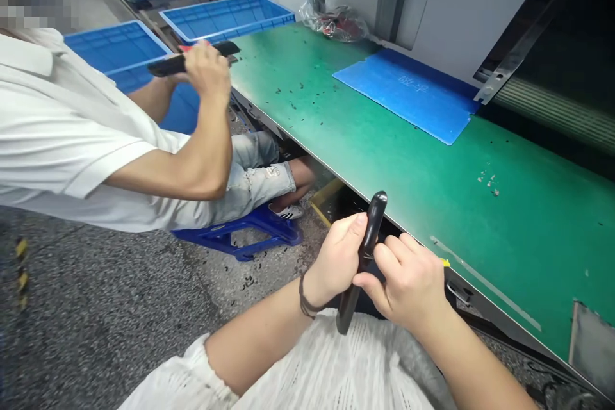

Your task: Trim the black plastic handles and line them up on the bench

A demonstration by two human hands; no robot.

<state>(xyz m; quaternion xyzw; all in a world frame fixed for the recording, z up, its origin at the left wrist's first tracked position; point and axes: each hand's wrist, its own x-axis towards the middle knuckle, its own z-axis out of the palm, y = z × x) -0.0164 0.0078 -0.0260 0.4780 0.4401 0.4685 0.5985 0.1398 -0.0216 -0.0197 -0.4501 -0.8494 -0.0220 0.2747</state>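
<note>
A long, glossy black plastic piece [376,214] with a rounded upper end is held slanting in front of my body, just off the table edge. My left hand [339,256] is closed around its middle, thumb lying along it. Close against its other side is my right hand [410,272], fingers curled and thumb touching or nearly touching the piece. A small yellow tip [446,262] pokes out behind the right fist, apparently the end of a slim tool; the rest is hidden inside the fingers.
A green-topped table [384,154] runs along my front, with black scraps and a blue sheet [416,90] on it. At left, a seated co-worker [158,160] handles another black piece [168,65]. Blue crates [230,16] stand beyond; a clear plastic bag [341,22] lies at the back.
</note>
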